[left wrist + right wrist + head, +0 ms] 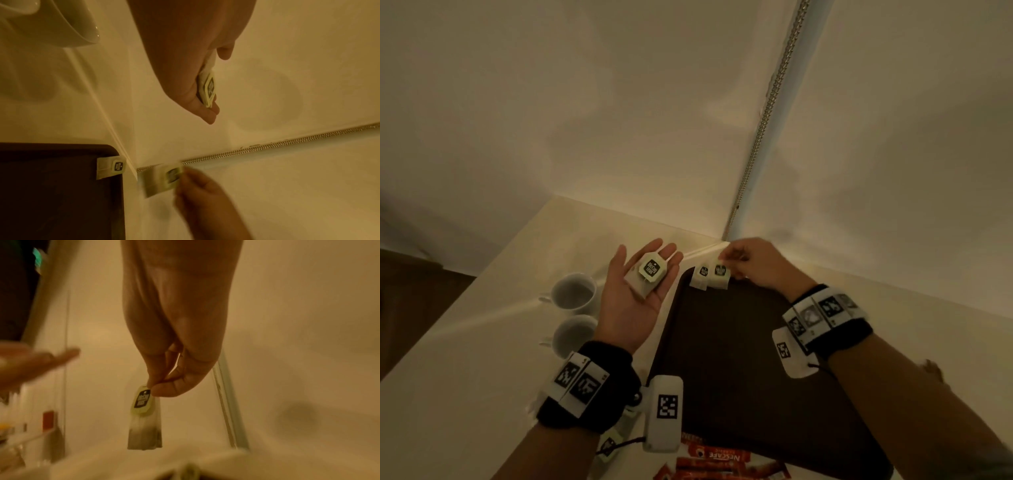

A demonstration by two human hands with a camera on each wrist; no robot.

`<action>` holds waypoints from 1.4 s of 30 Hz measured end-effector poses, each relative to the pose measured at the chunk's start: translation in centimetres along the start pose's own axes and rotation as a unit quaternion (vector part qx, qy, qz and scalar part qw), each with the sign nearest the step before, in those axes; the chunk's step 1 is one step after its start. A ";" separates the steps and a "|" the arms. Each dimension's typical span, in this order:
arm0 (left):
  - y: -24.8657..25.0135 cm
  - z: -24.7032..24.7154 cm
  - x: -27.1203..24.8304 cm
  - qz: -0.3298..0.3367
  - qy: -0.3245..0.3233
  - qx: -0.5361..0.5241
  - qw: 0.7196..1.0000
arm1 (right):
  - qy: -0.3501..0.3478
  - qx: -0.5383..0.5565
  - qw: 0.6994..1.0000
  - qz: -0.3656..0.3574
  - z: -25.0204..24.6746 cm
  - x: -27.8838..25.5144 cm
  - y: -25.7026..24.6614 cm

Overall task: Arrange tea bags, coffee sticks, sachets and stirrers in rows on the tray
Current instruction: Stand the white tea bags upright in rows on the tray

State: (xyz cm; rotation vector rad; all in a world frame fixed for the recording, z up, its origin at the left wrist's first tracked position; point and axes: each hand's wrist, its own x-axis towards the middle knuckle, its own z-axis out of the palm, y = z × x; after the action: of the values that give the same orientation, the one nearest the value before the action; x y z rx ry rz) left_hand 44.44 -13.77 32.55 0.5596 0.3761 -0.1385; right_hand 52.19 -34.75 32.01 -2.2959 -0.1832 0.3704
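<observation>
**One tea bag down, a second going in beside it**

Two tea bags occupy the far corner of the dark tray point(739, 342), at roughly 11 o'clock on its surface. The first tea bag point(700, 277) lies flat, its top end over the tray's far rim. The second tea bag point(720, 275) is just beside it at 3 o'clock and hangs from the right hand point(760, 263), whose thumb and fingertips are clamped on its paper tag; the right wrist view shows the bag dangling below that pinch. Holding by the tag appears to let the bag drop straight into line with its neighbour. Whether it already touches the tray cannot be settled: the left wrist view of it is blurred.

The left hand point(635, 291) waits palm up at 9 o'clock from the tray corner, fingers spread and nearly straight, with a small stack of tea bags point(650, 274) resting on them. It evidently serves as a supply shelf, close enough for the right hand to draw from.

Two white cups point(573, 310) stand on the counter left of the tray. Red coffee sticks point(719, 460) lie at its near edge, 6 o'clock, not yet arranged. Judgement: the tea row is barely begun.
</observation>
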 end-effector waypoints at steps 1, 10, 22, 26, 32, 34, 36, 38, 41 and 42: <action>0.2 0.0 0.0 -0.003 -0.003 0.001 1.000 | -0.011 -0.009 1.000 0.027 1.0 0.5 1.3; 0.2 -0.8 0.4 -0.023 -0.015 0.019 0.999 | 0.031 -0.042 0.996 0.074 5.6 3.9 8.1; 0.0 -1.9 1.0 -0.018 -0.004 0.025 1.000 | 0.130 -0.031 0.987 0.094 5.8 7.0 10.0; 0.0 -1.9 1.1 -0.027 0.003 0.015 1.000 | 0.137 -0.030 0.984 0.108 5.8 7.1 9.9; 0.0 -1.3 1.1 -0.036 0.011 -0.014 0.999 | 0.150 0.077 0.984 -0.055 4.3 4.8 2.1; -0.2 -0.9 1.3 -0.036 0.011 -0.028 0.999 | 0.075 0.092 0.981 -0.153 3.9 2.9 -1.6; -0.5 -0.5 1.3 -0.023 0.008 -0.027 0.999 | 0.018 0.055 0.973 -0.223 4.0 1.6 -4.0; -0.7 -0.4 1.3 -0.011 -0.006 -0.014 1.000 | 0.015 0.013 0.962 -0.272 4.0 0.9 -5.1; -0.8 -0.2 1.1 0.021 -0.023 0.034 0.999 | 0.024 -0.005 0.957 -0.291 2.9 0.1 -6.3; -0.8 -0.2 1.1 0.050 -0.030 0.063 0.996 | 0.018 -0.007 0.959 -0.284 2.2 -0.3 -6.9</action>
State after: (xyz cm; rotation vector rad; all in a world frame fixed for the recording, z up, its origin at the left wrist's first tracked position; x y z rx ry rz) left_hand 45.15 -14.39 31.54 0.6971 0.2820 -0.0820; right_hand 51.11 -28.62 35.75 -2.1418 -0.8054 0.0287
